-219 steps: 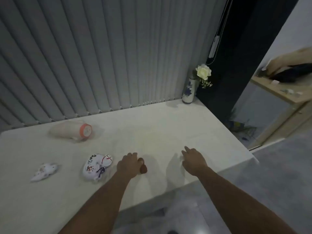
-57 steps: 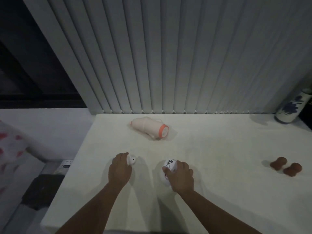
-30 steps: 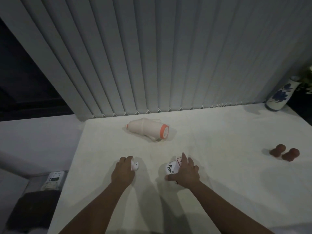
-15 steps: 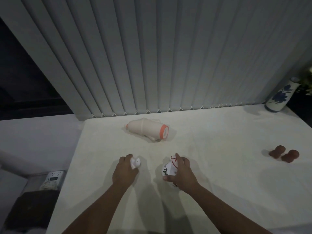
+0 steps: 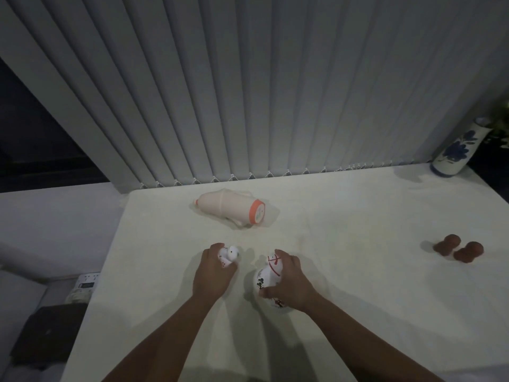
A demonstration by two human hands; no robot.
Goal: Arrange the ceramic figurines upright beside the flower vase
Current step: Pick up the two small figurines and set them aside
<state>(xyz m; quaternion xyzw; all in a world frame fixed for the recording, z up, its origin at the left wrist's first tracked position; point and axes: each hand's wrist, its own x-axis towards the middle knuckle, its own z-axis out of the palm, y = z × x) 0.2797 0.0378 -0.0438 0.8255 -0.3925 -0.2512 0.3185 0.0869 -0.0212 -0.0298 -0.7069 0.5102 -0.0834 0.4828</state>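
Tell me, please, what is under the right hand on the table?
The right hand grips a white painted figurine with red and black marks. Its upper left side shows; the fingers hide its right side and base.

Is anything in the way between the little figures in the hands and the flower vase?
Nothing visible blocks them. The table lies bare between the small figurine, the painted figurine and the vase. The brown pieces sit nearer, off to the side.

- A pale worktop [image 5: 344,271] fills the lower frame.
- Pink figurine [image 5: 230,207] lying on its side, upper middle.
- Two brown figurines [image 5: 458,248] touching, right.
- Blue-flowered vase [image 5: 455,150] upright, far right corner.
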